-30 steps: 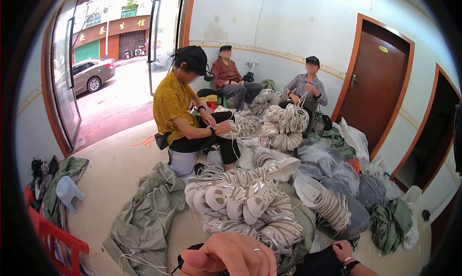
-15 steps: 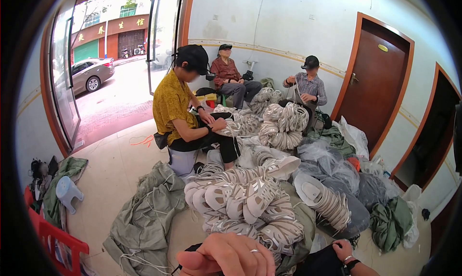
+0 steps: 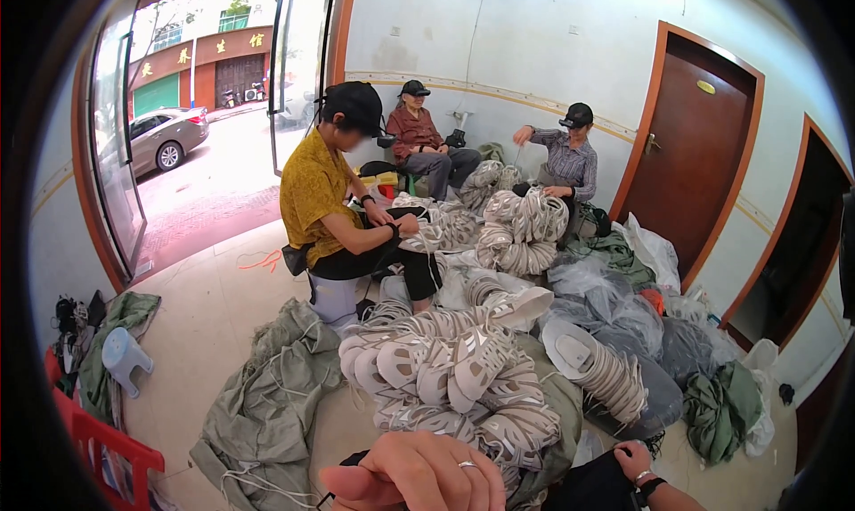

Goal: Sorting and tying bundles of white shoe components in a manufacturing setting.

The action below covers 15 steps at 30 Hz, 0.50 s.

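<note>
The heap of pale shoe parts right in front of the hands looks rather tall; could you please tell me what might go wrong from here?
1. The heap of shoe parts is piled loosely, so pieces may slide off onto the floor.
2. Cords trail from the green sacks beside it and could snag a foot.
3. The left hand fills the lower edge of the view, hiding what lies under it; the right hand rests by dark cloth, apart.

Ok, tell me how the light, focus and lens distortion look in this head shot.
Head view: daylight through the open glass door overexposes the street outside; the room is evenly lit, with soft shadows. Fisheye bends the brown door frame and leaves a black rim around the picture. The left hand is close to the lens and slightly soft; the pile of pale shoe uppers is sharp. The right hand shows only partly at the lower edge.
</note>
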### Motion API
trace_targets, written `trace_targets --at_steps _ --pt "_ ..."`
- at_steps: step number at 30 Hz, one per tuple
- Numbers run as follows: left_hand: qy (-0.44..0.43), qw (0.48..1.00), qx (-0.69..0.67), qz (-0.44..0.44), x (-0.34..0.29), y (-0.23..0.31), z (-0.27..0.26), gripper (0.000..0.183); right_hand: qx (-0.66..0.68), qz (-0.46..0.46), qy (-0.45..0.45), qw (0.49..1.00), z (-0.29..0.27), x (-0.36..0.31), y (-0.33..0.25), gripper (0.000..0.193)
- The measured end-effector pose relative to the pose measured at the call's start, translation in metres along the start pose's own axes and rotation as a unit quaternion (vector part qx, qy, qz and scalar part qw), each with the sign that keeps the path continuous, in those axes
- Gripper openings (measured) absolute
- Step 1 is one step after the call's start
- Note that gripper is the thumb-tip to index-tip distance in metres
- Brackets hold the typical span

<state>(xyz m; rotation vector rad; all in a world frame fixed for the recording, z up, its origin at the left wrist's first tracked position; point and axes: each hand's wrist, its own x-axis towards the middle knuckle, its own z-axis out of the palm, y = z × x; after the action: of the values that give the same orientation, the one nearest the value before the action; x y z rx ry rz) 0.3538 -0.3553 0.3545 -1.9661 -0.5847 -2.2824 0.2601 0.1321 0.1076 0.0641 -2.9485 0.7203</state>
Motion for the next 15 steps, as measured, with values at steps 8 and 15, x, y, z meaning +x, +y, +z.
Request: trace_targets --at_steps 8,15 --pt "-0.028 0.999 0.017 -0.011 -0.002 0.003 -0.003 0.065 -0.013 -0.037 0.034 0.999 0.006 0.001 0.008 0.026" --pt "-0.025 1.000 -0.007 -0.003 0.002 0.000 -0.002 0.063 -0.005 -0.011 0.017 1.000 0.000 -0.003 0.002 0.029"
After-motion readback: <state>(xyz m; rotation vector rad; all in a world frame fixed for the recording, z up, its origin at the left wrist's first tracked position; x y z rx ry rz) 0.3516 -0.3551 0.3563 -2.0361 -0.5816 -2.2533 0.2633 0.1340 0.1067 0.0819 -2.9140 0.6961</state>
